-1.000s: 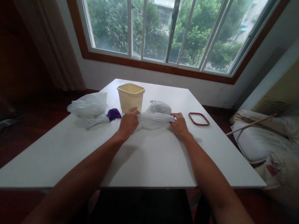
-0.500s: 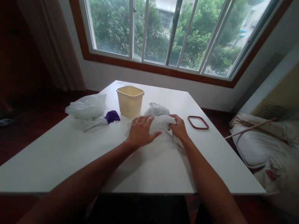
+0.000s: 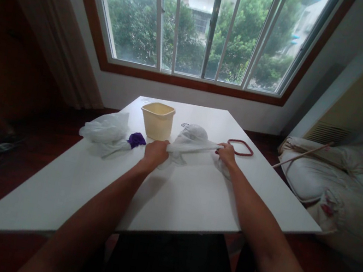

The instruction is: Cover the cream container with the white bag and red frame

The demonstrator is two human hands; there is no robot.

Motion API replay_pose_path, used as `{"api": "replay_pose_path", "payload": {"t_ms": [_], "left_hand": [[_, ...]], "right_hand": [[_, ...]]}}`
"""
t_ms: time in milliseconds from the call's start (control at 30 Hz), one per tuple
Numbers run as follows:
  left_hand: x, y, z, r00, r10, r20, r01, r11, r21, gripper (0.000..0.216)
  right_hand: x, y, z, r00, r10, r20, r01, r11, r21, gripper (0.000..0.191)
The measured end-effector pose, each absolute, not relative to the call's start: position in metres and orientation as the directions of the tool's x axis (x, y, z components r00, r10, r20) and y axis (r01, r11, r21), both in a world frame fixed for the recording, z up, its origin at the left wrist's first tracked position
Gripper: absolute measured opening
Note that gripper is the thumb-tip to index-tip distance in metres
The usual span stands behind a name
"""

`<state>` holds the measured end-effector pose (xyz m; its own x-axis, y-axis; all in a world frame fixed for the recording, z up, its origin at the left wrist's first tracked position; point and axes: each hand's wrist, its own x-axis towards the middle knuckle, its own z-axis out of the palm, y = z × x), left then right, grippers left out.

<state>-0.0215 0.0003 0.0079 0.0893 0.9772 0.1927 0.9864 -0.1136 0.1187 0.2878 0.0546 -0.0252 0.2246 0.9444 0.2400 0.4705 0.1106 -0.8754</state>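
My left hand and my right hand each grip one end of a white plastic bag and hold it stretched into a band just above the white table. Both fists are closed on the bag. Behind the band lies a second bunched clear bag. A cream plastic tub stands open just beyond my left hand.
A crumpled white bag and a small purple thing lie at the table's left. A red-brown rectangular ring lies at the right, close to my right hand. A cushion heap sits on the floor to the right, a window behind.
My hands had come together on the bag half a second ago; now they have pulled apart, stretching it out longer than before. My right hand has moved right, toward the red ring.
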Motion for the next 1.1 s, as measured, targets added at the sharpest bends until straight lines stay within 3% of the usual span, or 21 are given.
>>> {"api": "replay_pose_path", "payload": {"t_ms": [133,267,367,433,533,600,733,800,867,933,1000,1100], "left_hand": [[-0.038,0.005,0.013,0.050,0.970,0.237,0.993,-0.075,0.095,0.051],[-0.056,-0.002,0.026,-0.020,0.962,0.274,0.984,-0.030,0.177,0.080],[-0.060,-0.016,0.042,0.201,0.871,0.448,0.905,-0.341,0.256,0.083],[-0.053,-0.027,0.051,0.385,0.751,0.536,0.772,-0.580,0.259,0.073],[-0.030,-0.039,0.053,0.494,0.643,0.585,0.673,-0.709,0.210,0.046],[-0.011,-0.040,0.045,0.474,0.654,0.590,0.710,-0.680,0.183,0.044],[0.014,-0.028,0.009,0.385,0.758,0.526,0.835,-0.530,0.152,0.066],[0.017,-0.018,-0.009,0.321,0.835,0.446,0.897,-0.419,0.139,0.083],[0.015,-0.009,-0.022,0.265,0.902,0.340,0.934,-0.328,0.143,0.090],[0.012,-0.003,-0.029,0.221,0.938,0.268,0.953,-0.266,0.144,0.085],[0.011,0.000,-0.030,0.213,0.943,0.256,0.959,-0.252,0.127,0.073],[0.012,0.002,-0.029,0.261,0.932,0.251,0.946,-0.299,0.127,0.050]], "right_hand": [[0.310,0.062,-0.032,0.348,0.895,0.280,0.638,-0.007,-0.770,0.025],[0.316,0.061,-0.026,0.254,0.934,0.252,0.725,-0.011,-0.688,0.038],[0.315,0.058,-0.016,0.129,0.964,0.231,0.729,0.066,-0.682,0.065],[0.312,0.054,-0.009,0.075,0.963,0.258,0.679,0.140,-0.720,0.078],[0.302,0.047,-0.003,0.054,0.943,0.328,0.666,0.211,-0.716,0.074],[0.292,0.044,-0.003,0.048,0.935,0.351,0.721,0.211,-0.661,0.064],[0.269,0.038,-0.005,-0.045,0.939,0.341,0.833,0.224,-0.505,0.052],[0.257,0.035,-0.006,-0.088,0.952,0.292,0.871,0.216,-0.442,0.057],[0.246,0.030,-0.008,-0.140,0.962,0.232,0.897,0.223,-0.383,0.075],[0.234,0.025,-0.012,-0.220,0.949,0.227,0.907,0.284,-0.309,0.093],[0.221,0.020,-0.016,-0.315,0.911,0.265,0.894,0.379,-0.239,0.099],[0.203,0.016,-0.021,-0.438,0.841,0.316,0.831,0.513,-0.215,0.080]]}}
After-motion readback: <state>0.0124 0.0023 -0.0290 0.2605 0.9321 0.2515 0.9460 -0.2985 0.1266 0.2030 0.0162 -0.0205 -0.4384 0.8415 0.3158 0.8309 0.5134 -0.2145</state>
